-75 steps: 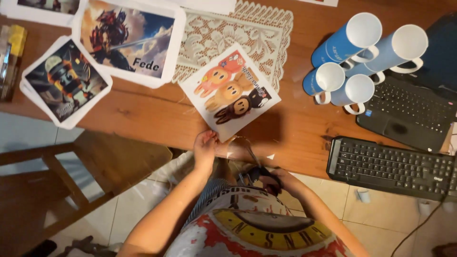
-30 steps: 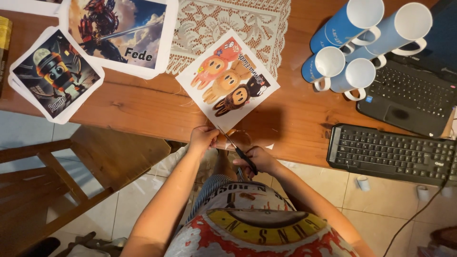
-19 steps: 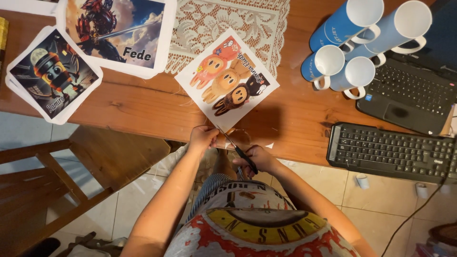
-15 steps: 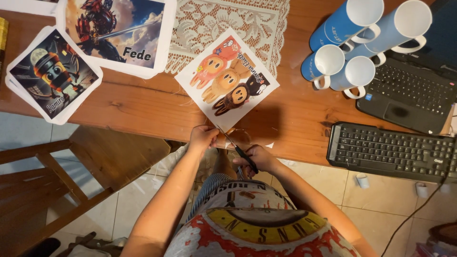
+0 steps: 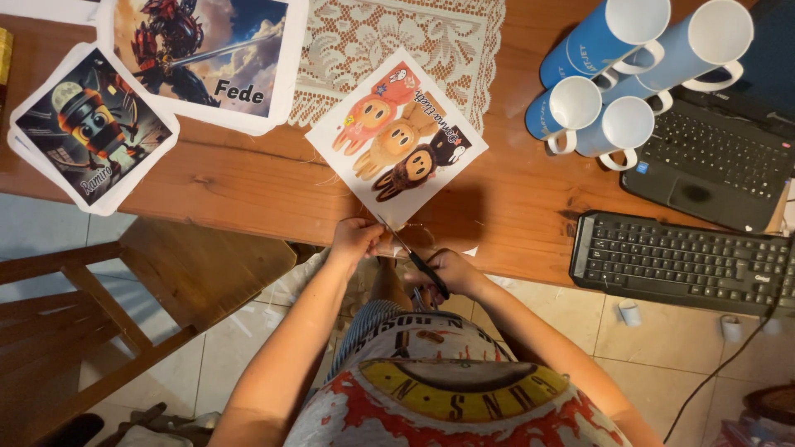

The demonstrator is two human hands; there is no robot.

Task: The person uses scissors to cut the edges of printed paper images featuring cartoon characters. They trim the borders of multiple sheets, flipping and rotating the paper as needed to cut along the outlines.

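A white sheet printed with three cartoon figures (image 5: 396, 136) lies tilted on the wooden table (image 5: 232, 186), its near corner over the table's front edge. My left hand (image 5: 354, 240) pinches that near corner. My right hand (image 5: 443, 271) grips black-handled scissors (image 5: 416, 261), whose blades point up into the sheet's lower edge next to my left fingers.
Two more printed sheets lie at the left: a robot picture (image 5: 203, 54) and a stack with a round-helmeted figure (image 5: 91, 124). A lace mat (image 5: 397, 41), several blue-and-white mugs (image 5: 617, 79), a laptop (image 5: 720, 157) and a black keyboard (image 5: 683, 261) sit right. A wooden chair (image 5: 124, 290) stands left.
The sheet has slid toward the table's front edge. My hands have come up to its near corner, and the scissors now reach its lower edge.
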